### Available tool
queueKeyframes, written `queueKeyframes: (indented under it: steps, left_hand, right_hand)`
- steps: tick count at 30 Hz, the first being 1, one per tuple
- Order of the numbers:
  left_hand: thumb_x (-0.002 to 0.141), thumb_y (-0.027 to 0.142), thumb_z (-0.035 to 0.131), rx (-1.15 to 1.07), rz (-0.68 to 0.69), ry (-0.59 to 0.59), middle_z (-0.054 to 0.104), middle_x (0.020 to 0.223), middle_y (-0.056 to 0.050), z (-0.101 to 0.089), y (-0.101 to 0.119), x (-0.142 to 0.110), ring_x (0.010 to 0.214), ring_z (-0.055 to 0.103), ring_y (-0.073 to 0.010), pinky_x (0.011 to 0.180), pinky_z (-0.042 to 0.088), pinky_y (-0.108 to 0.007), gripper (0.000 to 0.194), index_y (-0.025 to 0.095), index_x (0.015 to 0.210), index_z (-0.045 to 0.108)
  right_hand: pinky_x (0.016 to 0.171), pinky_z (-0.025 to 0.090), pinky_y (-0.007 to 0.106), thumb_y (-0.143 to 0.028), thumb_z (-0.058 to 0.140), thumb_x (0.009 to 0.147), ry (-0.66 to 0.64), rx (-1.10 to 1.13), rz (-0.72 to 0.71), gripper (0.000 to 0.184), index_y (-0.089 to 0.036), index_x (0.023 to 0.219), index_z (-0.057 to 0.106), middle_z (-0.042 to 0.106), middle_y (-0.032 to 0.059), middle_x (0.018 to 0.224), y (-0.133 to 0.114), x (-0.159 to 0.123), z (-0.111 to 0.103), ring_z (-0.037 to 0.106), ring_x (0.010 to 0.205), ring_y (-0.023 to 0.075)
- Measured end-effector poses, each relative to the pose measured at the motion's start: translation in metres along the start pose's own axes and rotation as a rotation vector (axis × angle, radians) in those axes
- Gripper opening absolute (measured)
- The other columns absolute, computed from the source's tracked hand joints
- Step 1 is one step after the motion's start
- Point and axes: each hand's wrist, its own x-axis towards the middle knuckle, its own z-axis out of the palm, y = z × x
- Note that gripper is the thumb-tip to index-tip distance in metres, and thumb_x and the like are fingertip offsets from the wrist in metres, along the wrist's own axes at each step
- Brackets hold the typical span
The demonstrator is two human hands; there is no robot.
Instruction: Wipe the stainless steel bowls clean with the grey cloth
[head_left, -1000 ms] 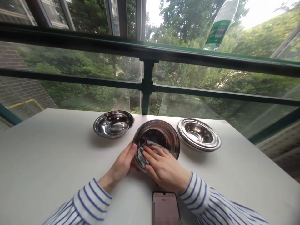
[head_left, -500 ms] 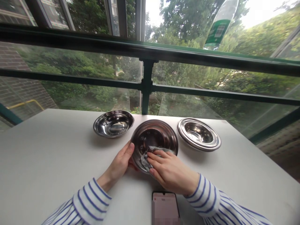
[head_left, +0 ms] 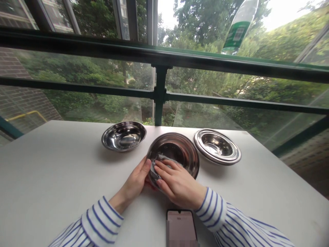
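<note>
A shiny steel bowl is tilted toward me at the middle of the white table. My left hand grips its left rim, the thumb over the edge and the other fingers underneath, partly hidden. Inside, my right hand presses a crumpled grey patterned cloth against the lower left wall, its fingers closed over the fabric. Much of the cloth is covered by that hand. Another steel bowl rests upright to the left, and stacked steel bowls sit to the right.
A phone lies on the white table below my right wrist. Beyond the table's far edge runs a dark green railing with glass panels. A plastic bottle with a green label stands on the railing.
My right hand swept the cloth right and toward me inside the bowl, then back to the left wall. The held bowl shifted slightly left, then right again. The other bowls stayed put.
</note>
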Motion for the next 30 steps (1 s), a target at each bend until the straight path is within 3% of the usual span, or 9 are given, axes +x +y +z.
queueKeyframes:
  steps: [4, 8, 14, 21, 27, 30]
  left_hand:
    - [0.081, 0.048, 0.05, -0.01, 0.029, 0.022, 0.068, 0.078, -0.005, -0.004, -0.001, 0.002, 0.055, 0.058, -0.0168, 0.049, 0.046, -0.028, 0.055, 0.016, 0.125, 0.048]
    - [0.081, 0.049, 0.049, -0.006, 0.045, 0.018, 0.068, 0.081, -0.006, -0.006, 0.001, 0.004, 0.055, 0.059, -0.0181, 0.049, 0.045, -0.029, 0.057, 0.017, 0.127, 0.046]
    - [0.08, 0.05, 0.051, 0.02, 0.061, 0.063, 0.068, 0.079, -0.005, -0.005, 0.002, 0.003, 0.054, 0.057, -0.0168, 0.049, 0.045, -0.028, 0.056, 0.016, 0.124, 0.05]
    - [0.081, 0.049, 0.05, 0.022, 0.073, 0.057, 0.066, 0.07, -0.003, -0.016, 0.006, 0.007, 0.049, 0.053, -0.0156, 0.047, 0.043, -0.028, 0.056, 0.013, 0.124, 0.05]
    - [0.081, 0.049, 0.049, -0.013, 0.07, 0.054, 0.068, 0.075, -0.005, -0.011, 0.004, 0.006, 0.05, 0.055, -0.0167, 0.049, 0.043, -0.029, 0.057, 0.014, 0.126, 0.049]
    - [0.081, 0.049, 0.049, -0.004, 0.068, 0.073, 0.065, 0.064, -0.002, -0.014, 0.005, 0.006, 0.045, 0.052, -0.016, 0.049, 0.042, -0.03, 0.055, 0.014, 0.125, 0.05]
  right_hand:
    - [0.097, 0.039, 0.038, -0.034, 0.035, 0.093, -0.063, 0.059, -0.068, 0.044, -0.013, 0.13, 0.044, 0.05, 0.0085, 0.132, -0.002, -0.004, -0.006, 0.044, 0.118, 0.0233]
    - [0.093, 0.041, 0.039, -0.033, 0.038, 0.091, -0.142, 0.014, -0.03, 0.04, -0.015, 0.126, 0.049, 0.057, 0.0088, 0.124, 0.0, -0.013, -0.016, 0.049, 0.113, 0.0231]
    - [0.095, 0.039, 0.038, -0.035, 0.036, 0.092, -0.069, 0.025, -0.067, 0.048, -0.011, 0.133, 0.038, 0.045, 0.011, 0.135, -0.004, -0.005, -0.003, 0.042, 0.119, 0.0239]
    - [0.087, 0.042, 0.038, -0.029, 0.045, 0.087, -0.105, -0.072, -0.041, 0.035, -0.015, 0.119, 0.053, 0.061, 0.0097, 0.116, 0.0, -0.013, -0.01, 0.054, 0.105, 0.0236]
    - [0.09, 0.041, 0.036, -0.033, 0.039, 0.091, 0.007, -0.012, -0.079, 0.043, -0.012, 0.127, 0.045, 0.052, 0.0113, 0.128, -0.009, -0.006, 0.003, 0.048, 0.113, 0.0232]
    - [0.087, 0.043, 0.036, -0.031, 0.043, 0.089, -0.03, -0.041, -0.088, 0.039, -0.013, 0.124, 0.048, 0.057, 0.0112, 0.123, -0.006, -0.008, 0.0, 0.052, 0.108, 0.0232]
